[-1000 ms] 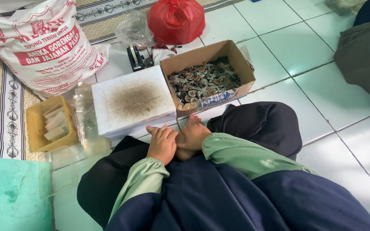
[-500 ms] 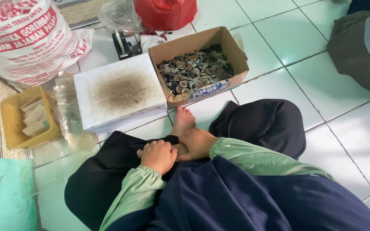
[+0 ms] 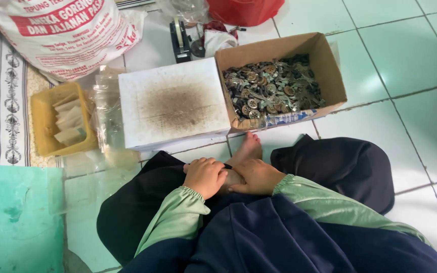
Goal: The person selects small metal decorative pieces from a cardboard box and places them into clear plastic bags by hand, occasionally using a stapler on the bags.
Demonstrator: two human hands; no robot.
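Resting on a bare foot (image 3: 246, 151) (toes toward the box (image 3: 279, 81)) — left hand (image 3: 204, 176) curled, right hand (image 3: 256, 177) flat.

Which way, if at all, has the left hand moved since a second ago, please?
Yes: back toward the body. The left hand was at the white board's near edge; now it lies apart from it, beside the bare foot.
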